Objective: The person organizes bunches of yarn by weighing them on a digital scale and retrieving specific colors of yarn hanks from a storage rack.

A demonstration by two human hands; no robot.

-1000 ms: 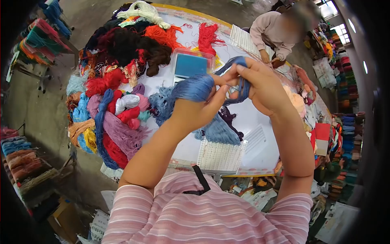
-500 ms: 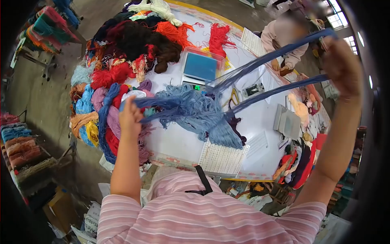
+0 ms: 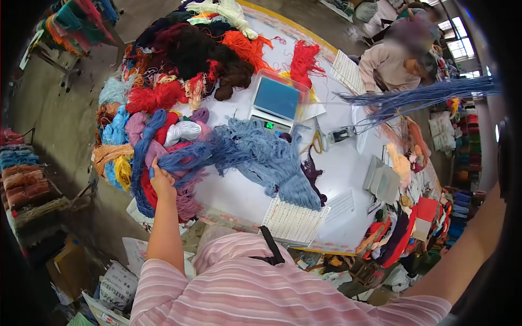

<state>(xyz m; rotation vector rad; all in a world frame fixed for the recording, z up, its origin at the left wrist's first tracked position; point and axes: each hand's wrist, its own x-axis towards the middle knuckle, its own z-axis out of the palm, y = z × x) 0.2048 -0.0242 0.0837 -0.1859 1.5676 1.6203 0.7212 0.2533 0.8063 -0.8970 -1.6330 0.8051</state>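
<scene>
My left hand [image 3: 162, 180] is closed at the left of the table, with a dark blue yarn hank [image 3: 187, 156] running from its fingers onto the pile. Beside it is a tangled heap of lighter blue yarn [image 3: 261, 149]. At the upper right, a separate bundle of blue strands [image 3: 424, 98] stretches out past the edge of view, its loose ends hanging in the air. My right hand is out of view; only the right forearm [image 3: 470, 239] shows.
A scale [image 3: 276, 98] with a lit display stands mid-table, scissors [image 3: 318, 138] to its right. Multicoloured yarn [image 3: 157, 98] is piled at left. A white slatted sheet [image 3: 293, 220] lies at the near edge. Another person [image 3: 389, 68] sits at the far right side.
My right hand has swung out of view to the right. The strands once stretched across the table now trail loose at upper right. My left hand has moved slightly down and left.
</scene>
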